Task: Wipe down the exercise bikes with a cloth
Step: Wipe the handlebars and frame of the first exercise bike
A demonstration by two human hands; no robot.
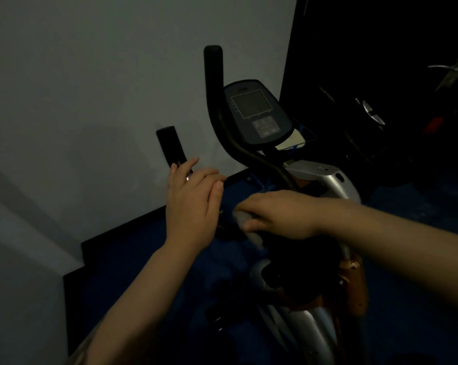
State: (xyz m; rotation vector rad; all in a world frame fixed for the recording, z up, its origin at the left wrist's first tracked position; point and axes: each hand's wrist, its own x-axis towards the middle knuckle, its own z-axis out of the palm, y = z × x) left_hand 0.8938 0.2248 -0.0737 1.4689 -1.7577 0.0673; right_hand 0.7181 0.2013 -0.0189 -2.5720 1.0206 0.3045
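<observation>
Wiping the handlebar (251, 154) base, your right hand (278, 214) is gripping the cloth (242, 216); your left hand (193, 196), half open, is resting on the grip (170, 144). Next, be sweeping upward.

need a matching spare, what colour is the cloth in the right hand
Light grey cloth, bunched under the right hand; head view.

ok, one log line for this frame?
left hand: on handlebar | right hand: pressing cloth on bike | console: untouched
</observation>
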